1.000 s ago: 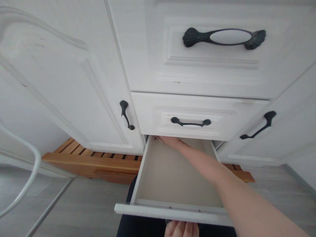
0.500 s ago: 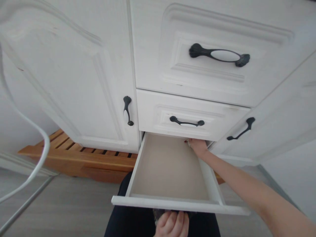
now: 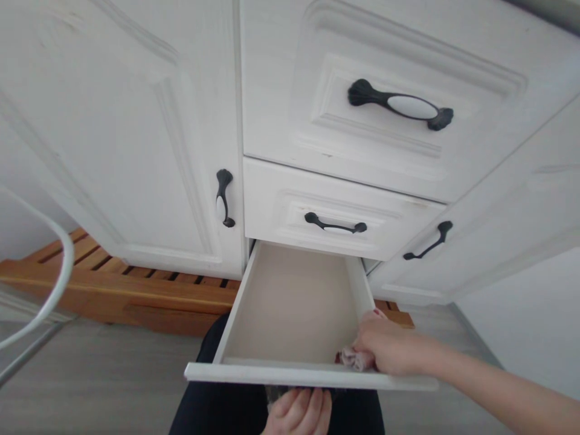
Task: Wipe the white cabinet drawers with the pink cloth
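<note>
The white drawer [image 3: 290, 302] is pulled out below the cabinet front, its pale bottom bare. My right hand [image 3: 385, 344] is closed on a crumpled pinkish cloth [image 3: 356, 358], which lies against the drawer's front right corner inside. Below the drawer's front panel, my left hand [image 3: 299, 412] has its fingers curled up against the outer side; a dark part there, mostly hidden, lies under the fingers.
Two closed drawers with dark handles [image 3: 335, 225] are above. Cabinet doors [image 3: 181, 151] stand closed on both sides. Under the cabinet runs a slatted wooden bench [image 3: 181, 299]. A white cable [image 3: 63, 272] hangs at left. My legs [image 3: 226, 402] are beneath the drawer.
My right hand has moved with the cloth from the drawer's back right corner to its front right corner. My left hand stays at the front panel. The view has shifted slightly.
</note>
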Action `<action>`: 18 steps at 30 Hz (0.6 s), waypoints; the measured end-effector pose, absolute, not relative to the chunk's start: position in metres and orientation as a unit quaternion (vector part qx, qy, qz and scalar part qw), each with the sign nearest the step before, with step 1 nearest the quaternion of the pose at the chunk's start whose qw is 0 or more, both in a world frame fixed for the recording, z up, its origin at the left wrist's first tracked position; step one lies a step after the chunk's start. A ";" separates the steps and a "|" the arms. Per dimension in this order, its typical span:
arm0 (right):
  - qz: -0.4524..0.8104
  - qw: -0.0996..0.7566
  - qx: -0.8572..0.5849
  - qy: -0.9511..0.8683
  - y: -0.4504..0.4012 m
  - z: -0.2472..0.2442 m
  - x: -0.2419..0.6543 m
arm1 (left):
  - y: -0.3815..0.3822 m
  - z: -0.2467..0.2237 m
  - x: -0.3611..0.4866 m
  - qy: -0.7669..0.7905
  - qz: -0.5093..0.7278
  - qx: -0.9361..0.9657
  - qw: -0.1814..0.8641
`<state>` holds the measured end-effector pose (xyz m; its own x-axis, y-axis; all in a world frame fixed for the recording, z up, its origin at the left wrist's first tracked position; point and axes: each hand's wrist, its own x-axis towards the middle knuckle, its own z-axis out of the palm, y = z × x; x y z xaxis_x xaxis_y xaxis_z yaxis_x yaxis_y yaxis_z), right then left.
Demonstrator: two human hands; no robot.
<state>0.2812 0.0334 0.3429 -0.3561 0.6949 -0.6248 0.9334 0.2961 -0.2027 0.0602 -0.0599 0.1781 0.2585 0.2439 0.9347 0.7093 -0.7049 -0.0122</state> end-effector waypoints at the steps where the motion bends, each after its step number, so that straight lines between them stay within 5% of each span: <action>1: -0.306 0.232 0.514 0.767 0.031 0.347 0.281 | -0.060 0.178 0.060 -0.312 -0.524 -0.761 0.223; 3: -0.350 0.226 0.515 0.749 0.041 0.350 0.278 | -0.060 0.181 0.060 -0.308 -0.520 -0.766 0.219; 9: -0.201 -0.044 0.621 0.756 0.133 0.330 0.223 | -0.059 0.184 0.063 -0.331 -0.515 -0.757 0.229; 18: -0.257 -0.188 0.594 0.739 0.231 0.276 0.101 | -0.062 0.165 0.069 -0.363 -0.491 -0.752 0.249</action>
